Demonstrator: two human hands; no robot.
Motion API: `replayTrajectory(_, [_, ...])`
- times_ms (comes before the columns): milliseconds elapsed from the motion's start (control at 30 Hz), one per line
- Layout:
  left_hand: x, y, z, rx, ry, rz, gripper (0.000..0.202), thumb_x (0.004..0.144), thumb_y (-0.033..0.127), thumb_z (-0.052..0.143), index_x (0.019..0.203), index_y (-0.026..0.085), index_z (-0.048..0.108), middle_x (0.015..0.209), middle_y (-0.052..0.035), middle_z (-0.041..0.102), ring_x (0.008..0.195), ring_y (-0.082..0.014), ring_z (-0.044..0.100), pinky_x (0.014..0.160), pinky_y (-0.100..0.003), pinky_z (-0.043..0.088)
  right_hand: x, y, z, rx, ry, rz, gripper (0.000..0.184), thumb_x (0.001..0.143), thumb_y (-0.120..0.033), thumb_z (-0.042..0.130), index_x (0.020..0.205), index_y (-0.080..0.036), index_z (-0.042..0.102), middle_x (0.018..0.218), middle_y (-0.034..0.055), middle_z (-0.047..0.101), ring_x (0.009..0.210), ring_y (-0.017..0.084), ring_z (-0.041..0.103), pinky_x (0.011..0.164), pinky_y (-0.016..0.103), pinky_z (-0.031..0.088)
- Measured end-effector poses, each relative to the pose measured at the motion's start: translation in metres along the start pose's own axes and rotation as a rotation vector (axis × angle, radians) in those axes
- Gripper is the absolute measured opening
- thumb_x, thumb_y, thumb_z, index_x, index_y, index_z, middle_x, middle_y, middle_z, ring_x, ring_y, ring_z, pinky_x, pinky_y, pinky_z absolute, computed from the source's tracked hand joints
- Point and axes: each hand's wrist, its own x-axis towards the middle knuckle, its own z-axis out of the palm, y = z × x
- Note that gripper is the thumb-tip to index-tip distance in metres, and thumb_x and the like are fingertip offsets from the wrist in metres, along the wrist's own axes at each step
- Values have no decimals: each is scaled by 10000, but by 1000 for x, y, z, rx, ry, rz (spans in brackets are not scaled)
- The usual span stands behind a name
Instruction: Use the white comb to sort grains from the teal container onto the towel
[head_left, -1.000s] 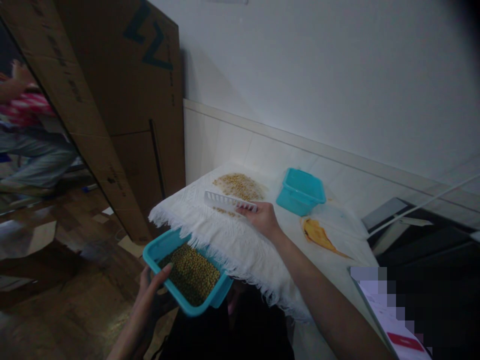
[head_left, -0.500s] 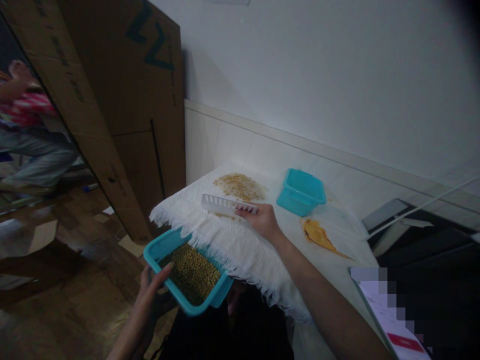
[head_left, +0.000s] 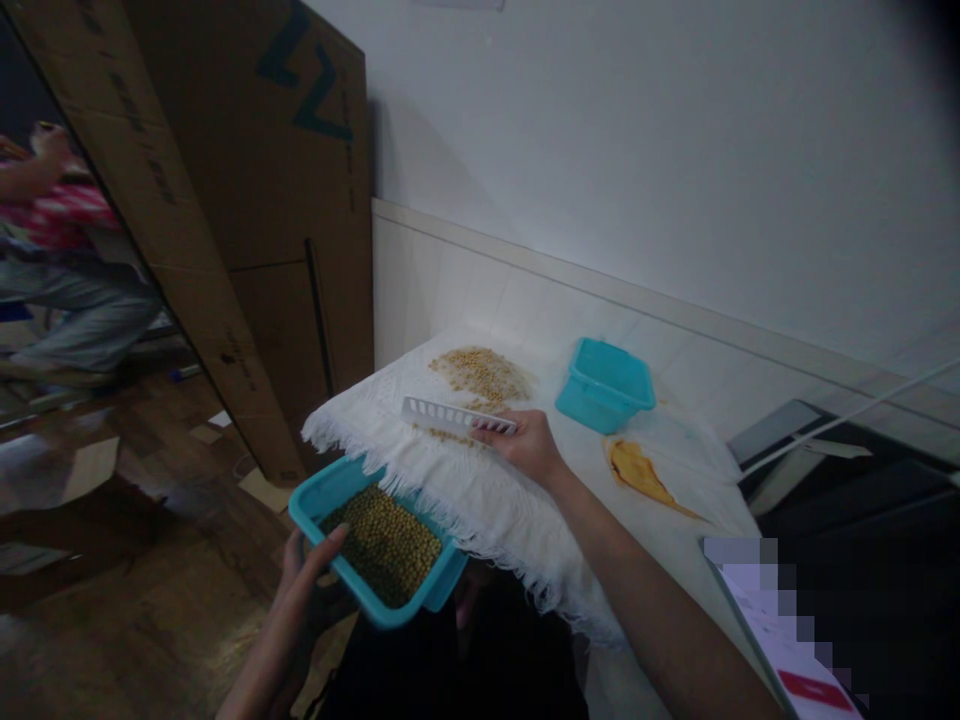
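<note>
My left hand (head_left: 311, 570) is closed on the near rim of a turquoise plastic box (head_left: 367, 600), its thumb over the edge. Inside lie many soybeans (head_left: 390, 540). The box hangs just below the table's front edge, under the fringe of a white cloth (head_left: 480, 500). My right hand (head_left: 525, 445) grips the right end of a white slotted plastic strip (head_left: 439, 413), which stands on edge on the cloth. A thin line of beans (head_left: 450, 437) lies on the near side of the strip, and a larger loose pile (head_left: 484, 372) spreads behind it.
A second turquoise box (head_left: 604, 385) stands at the table's back right, with a yellow-brown leaf-like piece (head_left: 641, 470) before it. A tall cardboard box (head_left: 300, 200) rises at left. A phone-like screen (head_left: 772, 620) lies at right. Another person (head_left: 67, 240) sits far left.
The white strip has shifted slightly toward the front edge, and more beans show along its near side. The left hand and its box have barely moved.
</note>
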Motion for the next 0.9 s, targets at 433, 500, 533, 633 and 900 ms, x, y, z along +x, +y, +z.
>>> replayTrajectory(433, [-10,-2,9,37,-35,-16,861,888,515,866,1614,411,416,1258,-113,730,731,-250,797,697,-464,700,-3,-18,-18,-11,109,61,257,774,-432,869,770,-177,896,665,33,792,592,202,680,566,282,505])
replayTrajectory(500, [-14,-2,12,35,-32,-15,868,886,522,867,1618,409,414,1299,-115,728,768,-254,804,731,-469,708,-12,-22,-33,-92,135,71,308,792,-471,850,738,-169,874,611,23,747,569,188,641,550,276,470])
replayTrajectory(533, [-15,-2,13,36,-32,-14,869,889,522,865,1621,407,412,1323,-117,724,780,-253,806,735,-460,708,-19,-23,-41,-129,147,78,322,796,-483,843,738,-168,871,599,23,736,565,187,633,546,276,461])
replayTrajectory(633, [-19,-5,15,44,-53,-22,899,897,517,867,1650,393,391,1339,-127,724,765,-242,803,715,-428,702,-44,-19,-60,-205,202,113,367,810,-527,826,776,-167,888,603,42,751,551,202,639,525,288,452])
replayTrajectory(900, [-18,-12,22,49,-57,-21,922,893,500,872,1669,374,390,1285,-142,728,804,-265,798,709,-440,695,-88,-5,-70,-155,269,149,454,830,-646,851,816,-197,915,730,94,850,598,286,762,545,351,581])
